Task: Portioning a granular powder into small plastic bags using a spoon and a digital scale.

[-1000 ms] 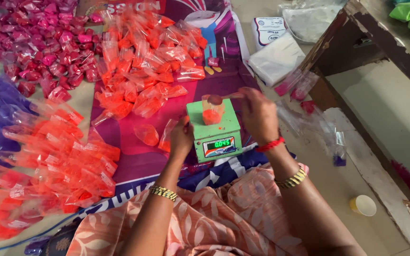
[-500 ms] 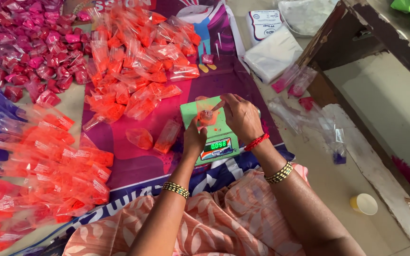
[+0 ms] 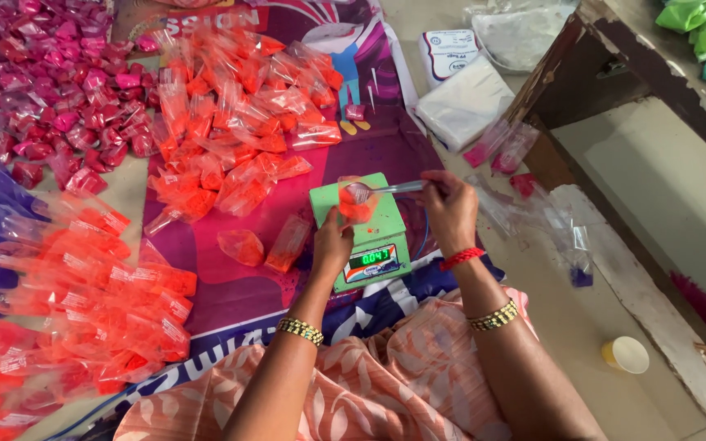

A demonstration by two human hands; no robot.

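A small green weighing scale (image 3: 386,222) with a lit display stands on the printed mat in front of me. On its platform sits a clear plastic pouch of orange powder (image 3: 356,206). My left hand (image 3: 332,245) holds that pouch at the scale's left edge. My right hand (image 3: 449,208) grips a metal spoon (image 3: 382,189), its bowl over the mouth of the pouch. Both wrists wear bangles, and a red thread circles the right one.
Heaps of filled orange pouches (image 3: 230,122) lie beyond and left of the scale, pink ones (image 3: 51,90) at the far left. A white packet stack (image 3: 463,102), loose clear bags (image 3: 533,204), a yellow cup (image 3: 627,354) and a dark wooden frame (image 3: 614,65) are on the right.
The view shifted, so the scale sits a little higher and more to the right. My right hand moved off the pouch to the right and the spoon now shows over it.
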